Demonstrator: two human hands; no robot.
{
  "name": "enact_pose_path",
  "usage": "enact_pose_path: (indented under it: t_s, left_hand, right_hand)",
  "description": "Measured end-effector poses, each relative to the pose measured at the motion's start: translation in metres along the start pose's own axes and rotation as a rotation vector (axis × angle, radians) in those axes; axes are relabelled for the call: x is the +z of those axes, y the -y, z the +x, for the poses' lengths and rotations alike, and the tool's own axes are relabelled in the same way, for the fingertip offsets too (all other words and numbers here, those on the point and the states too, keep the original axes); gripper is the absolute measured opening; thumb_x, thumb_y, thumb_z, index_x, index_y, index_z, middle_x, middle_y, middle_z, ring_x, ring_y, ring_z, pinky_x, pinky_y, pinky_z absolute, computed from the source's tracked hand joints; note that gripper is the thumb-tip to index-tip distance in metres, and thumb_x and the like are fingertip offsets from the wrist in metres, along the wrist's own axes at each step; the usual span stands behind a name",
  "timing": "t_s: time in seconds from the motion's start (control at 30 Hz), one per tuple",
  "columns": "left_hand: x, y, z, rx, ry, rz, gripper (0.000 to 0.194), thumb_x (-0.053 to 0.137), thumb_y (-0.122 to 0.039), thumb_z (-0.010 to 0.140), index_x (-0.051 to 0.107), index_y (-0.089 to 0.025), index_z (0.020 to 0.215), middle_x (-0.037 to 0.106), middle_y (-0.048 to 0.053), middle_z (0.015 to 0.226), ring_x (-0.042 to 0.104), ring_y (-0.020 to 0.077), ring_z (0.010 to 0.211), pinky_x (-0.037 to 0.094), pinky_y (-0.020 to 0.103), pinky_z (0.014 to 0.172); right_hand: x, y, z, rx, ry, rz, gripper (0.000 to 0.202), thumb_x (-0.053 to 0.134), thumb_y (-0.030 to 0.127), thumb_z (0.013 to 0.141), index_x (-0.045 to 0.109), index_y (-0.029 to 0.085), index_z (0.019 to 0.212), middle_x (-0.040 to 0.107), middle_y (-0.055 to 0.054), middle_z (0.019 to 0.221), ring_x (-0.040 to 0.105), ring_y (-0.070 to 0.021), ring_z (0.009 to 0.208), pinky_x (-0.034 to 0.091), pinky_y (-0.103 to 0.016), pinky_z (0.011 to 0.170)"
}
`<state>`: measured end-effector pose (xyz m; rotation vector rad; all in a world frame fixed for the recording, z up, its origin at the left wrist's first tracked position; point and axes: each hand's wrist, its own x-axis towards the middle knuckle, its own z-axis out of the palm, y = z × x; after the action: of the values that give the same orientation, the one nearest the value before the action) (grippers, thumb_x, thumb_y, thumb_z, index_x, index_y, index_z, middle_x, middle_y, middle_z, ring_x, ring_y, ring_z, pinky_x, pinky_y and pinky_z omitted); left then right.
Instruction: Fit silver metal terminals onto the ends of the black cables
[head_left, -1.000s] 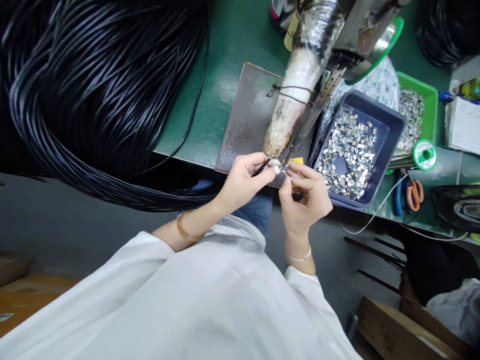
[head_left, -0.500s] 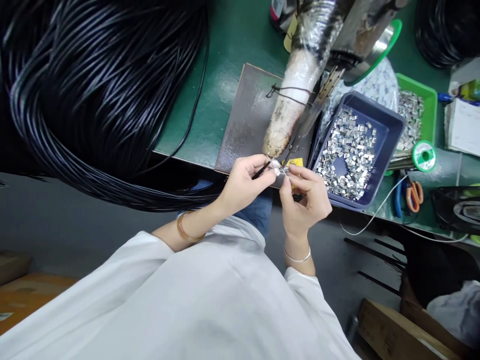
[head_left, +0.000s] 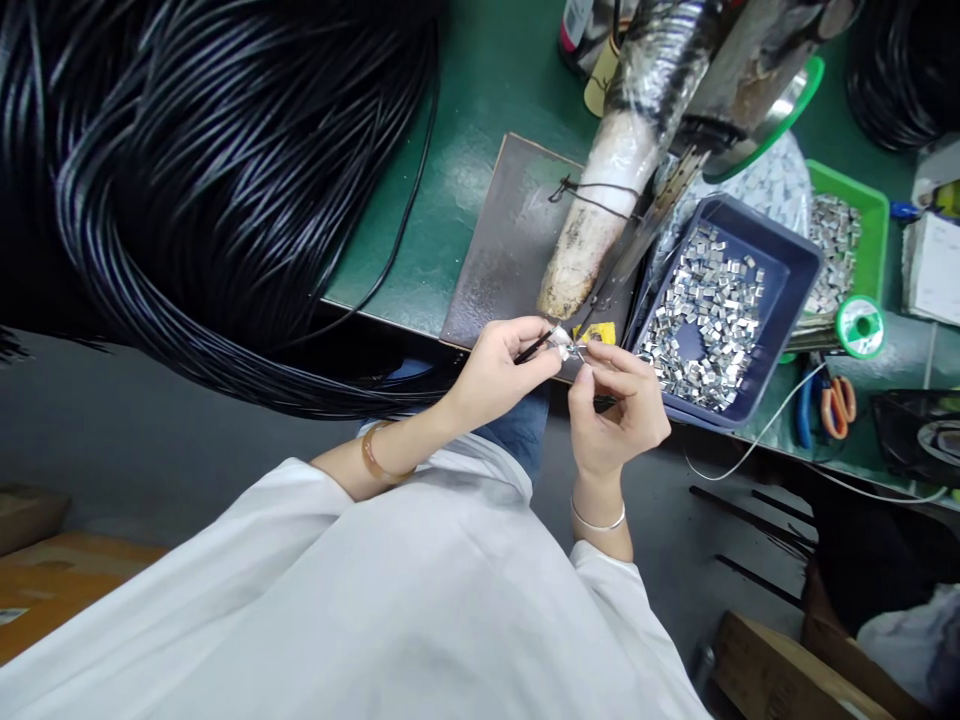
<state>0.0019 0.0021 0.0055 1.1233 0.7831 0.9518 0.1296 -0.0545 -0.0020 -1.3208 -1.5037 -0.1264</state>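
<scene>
My left hand (head_left: 501, 375) is closed in a pinch around the end of a black cable (head_left: 534, 345). A small white piece shows at its fingertips. My right hand (head_left: 624, 408) is bent close beside it, thumb and forefinger curled at the cable's end. Something small, thin and silvery (head_left: 576, 352) shows between the two hands, too small to name. Just behind the fingertips are a yellow patch (head_left: 600, 332) and the blunt, stained tip of a plastic-wrapped white tube (head_left: 592, 225).
A big coil of black cable (head_left: 247, 200) fills the left of the green table (head_left: 469, 90). Rightward stand a dark blue bin (head_left: 791, 255) of small metal clips, a green bin (head_left: 874, 230), a green-rimmed spool (head_left: 860, 327) and orange-handled pliers (head_left: 838, 405). A brown board (head_left: 499, 240) lies under the tube.
The whole view has shifted slightly, so the table things appear further right. My right thumb has drawn a little away from the forefinger; my left hand keeps its pinch on the cable.
</scene>
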Motion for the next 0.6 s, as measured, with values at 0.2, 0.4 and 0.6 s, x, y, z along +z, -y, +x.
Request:
enact_pose_path:
  t_s: [0.2,0.4,0.6]
  left_hand:
    - [-0.0047,-0.0032,0.0022,-0.024,0.027,-0.088,0.022,0.069,-0.025,0.078,0.057,-0.015,0.062,0.045,-0.005,0.059,0.039,0.0064,0.057,0.036,0.022,0.057]
    - [-0.0078,-0.002,0.0044,-0.034,0.06,-0.146,0.022,0.072,-0.028,0.08,0.065,-0.014,0.064,0.047,-0.004,0.058,0.038,0.0063,0.055,0.037,0.023,0.056]
    - [-0.0066,-0.0008,0.0034,-0.003,0.008,-0.046,0.017,0.07,-0.025,0.08,0.067,-0.014,0.067,0.059,-0.001,0.066,0.052,0.0096,0.065,0.046,0.024,0.066]
  right_hand:
    - [-0.0008,0.0009,0.0001,0.012,0.038,-0.065,0.016,0.069,0.011,0.083,0.066,0.022,0.094,0.077,-0.002,0.101,0.074,-0.0135,0.088,0.061,-0.022,0.064]
    - [-0.0005,0.0012,0.0007,0.105,0.069,-0.011,0.011,0.067,0.014,0.085,0.065,0.021,0.092,0.076,-0.003,0.104,0.075,-0.0133,0.084,0.059,-0.021,0.057]
    - [-0.0018,0.0029,0.0037,0.104,0.084,-0.032,0.008,0.065,0.016,0.086,0.062,0.021,0.09,0.075,-0.004,0.107,0.076,-0.0148,0.085,0.061,-0.024,0.06]
